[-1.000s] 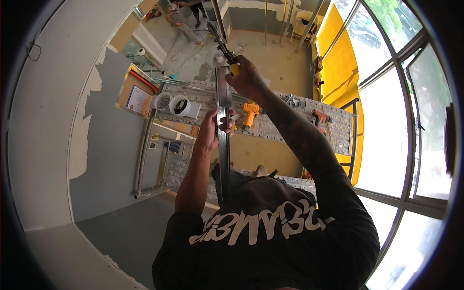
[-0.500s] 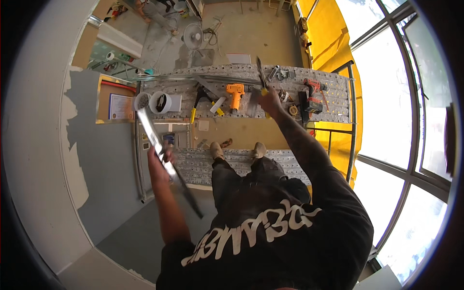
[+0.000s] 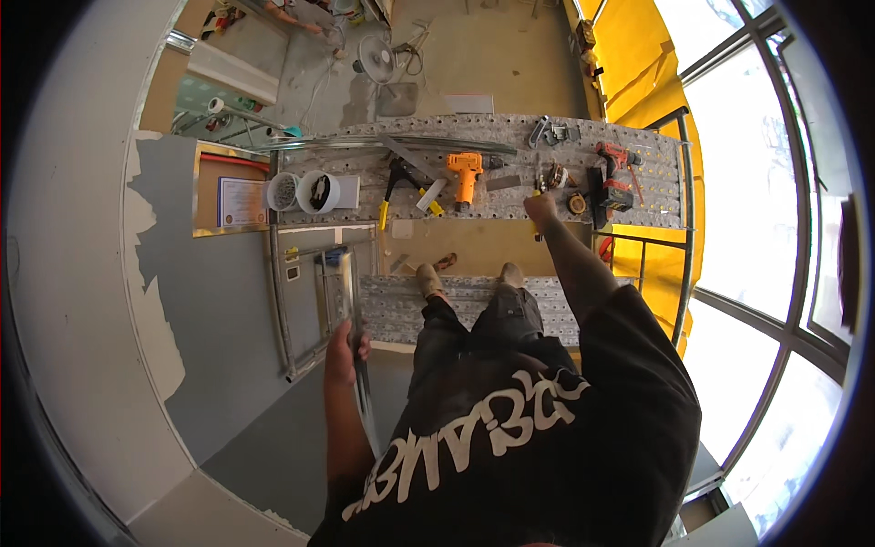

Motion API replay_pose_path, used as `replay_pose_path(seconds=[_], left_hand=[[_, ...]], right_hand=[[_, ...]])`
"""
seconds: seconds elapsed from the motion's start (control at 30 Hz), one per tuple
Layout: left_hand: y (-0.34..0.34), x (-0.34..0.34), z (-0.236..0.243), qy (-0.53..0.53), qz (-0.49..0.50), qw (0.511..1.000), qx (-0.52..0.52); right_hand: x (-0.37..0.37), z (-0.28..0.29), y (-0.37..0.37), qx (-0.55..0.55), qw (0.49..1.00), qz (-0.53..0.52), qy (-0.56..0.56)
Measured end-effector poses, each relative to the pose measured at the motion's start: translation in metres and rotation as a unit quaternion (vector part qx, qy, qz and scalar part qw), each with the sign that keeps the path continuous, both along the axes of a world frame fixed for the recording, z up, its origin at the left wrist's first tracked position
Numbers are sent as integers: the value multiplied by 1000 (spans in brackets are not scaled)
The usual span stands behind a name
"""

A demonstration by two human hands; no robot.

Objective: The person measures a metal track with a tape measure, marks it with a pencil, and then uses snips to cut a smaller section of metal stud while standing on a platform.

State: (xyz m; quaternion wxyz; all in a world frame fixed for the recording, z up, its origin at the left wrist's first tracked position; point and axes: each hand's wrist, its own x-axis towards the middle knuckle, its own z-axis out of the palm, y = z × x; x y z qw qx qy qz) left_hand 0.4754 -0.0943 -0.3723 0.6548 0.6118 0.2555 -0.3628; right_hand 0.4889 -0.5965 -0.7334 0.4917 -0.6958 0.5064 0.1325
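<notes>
Left hand [image 3: 342,356] wrapped round a long metal channel [image 3: 350,296] out left of the legs [image 3: 439,335], right hand [image 3: 541,210] closed on yellow-handled snips [image 3: 538,191] at the near edge of the scaffold platform [image 3: 654,202], between orange drill [image 3: 467,173] and tape measure [image 3: 577,203], red cordless drill [image 3: 617,159] farther right, white buckets [image 3: 314,209] far left.

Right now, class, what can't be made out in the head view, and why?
All in the head view:
Slim yellow-handled metal tool: middle covered by the right hand.
Long silver metal channel: lower end hidden by the black T-shirt; gripped part by the left hand.
Leftmost round white bucket: contents too small to identify.
Co-worker in grey: upper part cut off by the top edge.
</notes>
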Motion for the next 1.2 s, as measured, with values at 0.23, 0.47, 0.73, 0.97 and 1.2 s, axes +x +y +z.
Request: replay_pose_path(seconds=[0.23,0.47,0.73,0.97,1.2], left_hand=[[-48,49,-14,-195,-184,961,65],[-75,80,15,-280,-241,929,-2],[-81,76,53,-357,-280,888,73],[-79,74,60,-361,-319,873,78],[-83,66,63,-364,-304,878,59]], right_hand=[[-82,303,114,-42,903,381,-194],[-95,403,189,-31,873,436,-218],[-92,413,190,-67,873,444,-191],[-97,410,187,-77,863,454,-210],[-100,415,182,-26,865,456,-205]])
